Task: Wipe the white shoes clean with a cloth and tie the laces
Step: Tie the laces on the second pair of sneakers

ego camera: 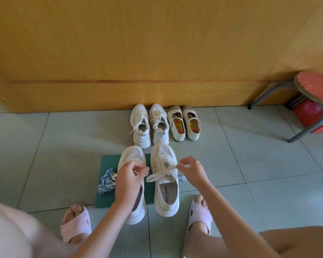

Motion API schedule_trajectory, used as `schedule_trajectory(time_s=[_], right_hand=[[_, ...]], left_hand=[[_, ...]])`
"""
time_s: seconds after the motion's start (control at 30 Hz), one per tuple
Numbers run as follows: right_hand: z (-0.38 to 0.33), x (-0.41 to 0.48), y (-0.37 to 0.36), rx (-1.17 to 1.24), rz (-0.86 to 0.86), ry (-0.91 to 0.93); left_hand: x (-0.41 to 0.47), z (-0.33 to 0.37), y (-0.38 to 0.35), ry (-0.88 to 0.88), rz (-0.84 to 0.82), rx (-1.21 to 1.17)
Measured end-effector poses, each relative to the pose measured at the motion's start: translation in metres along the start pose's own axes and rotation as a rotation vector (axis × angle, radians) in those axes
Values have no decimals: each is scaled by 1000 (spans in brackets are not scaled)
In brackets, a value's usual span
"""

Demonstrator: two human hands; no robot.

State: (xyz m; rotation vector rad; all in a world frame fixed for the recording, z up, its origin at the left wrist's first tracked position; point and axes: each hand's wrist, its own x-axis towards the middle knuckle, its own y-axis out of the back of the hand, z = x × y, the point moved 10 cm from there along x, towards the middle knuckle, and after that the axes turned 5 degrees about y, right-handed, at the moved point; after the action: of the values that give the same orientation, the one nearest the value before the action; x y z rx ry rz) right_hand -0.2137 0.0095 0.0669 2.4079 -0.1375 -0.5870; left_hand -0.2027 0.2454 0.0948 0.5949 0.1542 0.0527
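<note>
Two white sneakers stand side by side on a green mat (105,161) on the tiled floor. Over the right sneaker (166,198) both hands work its white lace (157,176). My left hand (128,180) pinches one lace end at the left and hides much of the left sneaker (132,156). My right hand (191,169) pinches the other lace end at the right. A blue-and-white cloth (106,181) lies bunched on the mat's left part.
A second pair of white laced sneakers (149,125) and a pair of cream strap shoes (184,125) stand against the wooden wall. A red stool (313,94) is at the right. My feet in pink slippers (76,223) flank the mat.
</note>
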Motion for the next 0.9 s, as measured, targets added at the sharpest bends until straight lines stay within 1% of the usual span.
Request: schedule_trajectory(time_s=[0.03,0.1,0.17,0.27,0.37,0.43,0.6,0.73,0.9], right_hand=[[-4,-3,-4,46,4,-20],[-8,-10,-17,104,2,-77],[-6,-18,-36,83,-23,-121],[4,-26,-66,43,-79,-192],[9,-29,-79,-49,-50,-218],[10,-29,-80,-114,-7,-223],[12,-31,-80,-170,62,-248],[11,-33,-79,-226,84,-243],[11,-34,-78,-260,101,-236]], left_hand=[[-1,-1,8,-27,67,56],[-2,-11,17,-8,152,204],[-3,-28,11,64,105,292],[-10,-54,-8,213,-38,303],[-14,-65,-16,309,-71,307],[-13,-66,-19,367,-68,326],[-16,-69,-25,477,-12,387],[-21,-71,-29,482,61,361],[-19,-75,-30,497,58,360]])
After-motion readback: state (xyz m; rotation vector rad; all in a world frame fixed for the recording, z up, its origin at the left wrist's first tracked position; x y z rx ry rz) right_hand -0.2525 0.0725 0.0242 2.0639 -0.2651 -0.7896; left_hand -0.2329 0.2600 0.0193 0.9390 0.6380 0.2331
